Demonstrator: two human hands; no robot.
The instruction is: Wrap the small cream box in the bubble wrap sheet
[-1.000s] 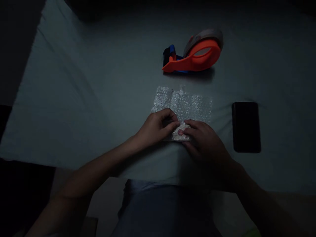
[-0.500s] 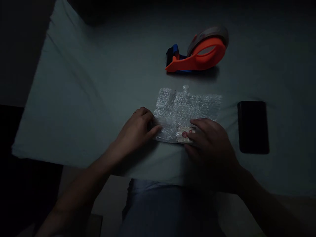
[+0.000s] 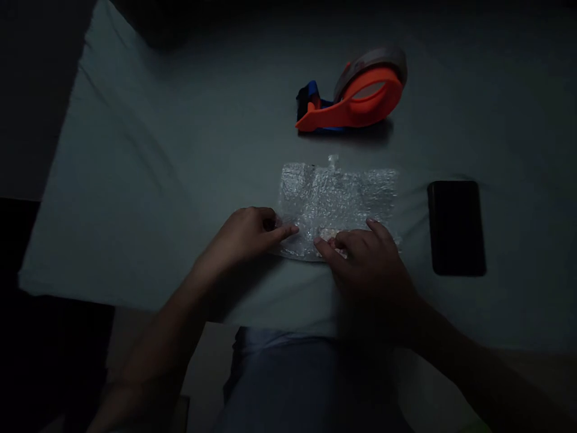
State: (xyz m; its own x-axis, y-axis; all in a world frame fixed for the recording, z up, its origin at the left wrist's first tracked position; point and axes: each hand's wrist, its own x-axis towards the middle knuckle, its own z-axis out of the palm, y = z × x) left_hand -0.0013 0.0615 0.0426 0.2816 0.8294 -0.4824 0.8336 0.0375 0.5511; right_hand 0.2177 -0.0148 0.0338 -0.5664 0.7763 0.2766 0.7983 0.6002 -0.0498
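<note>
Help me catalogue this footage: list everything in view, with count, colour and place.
Tape dispenser: 1, orange, blue and black, beyond the bubble wrap
Tape roll: 1, greyish, on the dispenser
Bubble wrap: 1 sheet, clear, centre
Small patterned item: 1, pale and red, at the wrap's near side, partly hidden
Phone-like slab: 1, black, right of the wrap
Cloth: 1, pale green-grey, beneath everything
Clothing: dark blue-grey, bottom centre
Left hand: 1, bare, at the wrap's left edge
Right hand: 1, bare, over the patterned item
</note>
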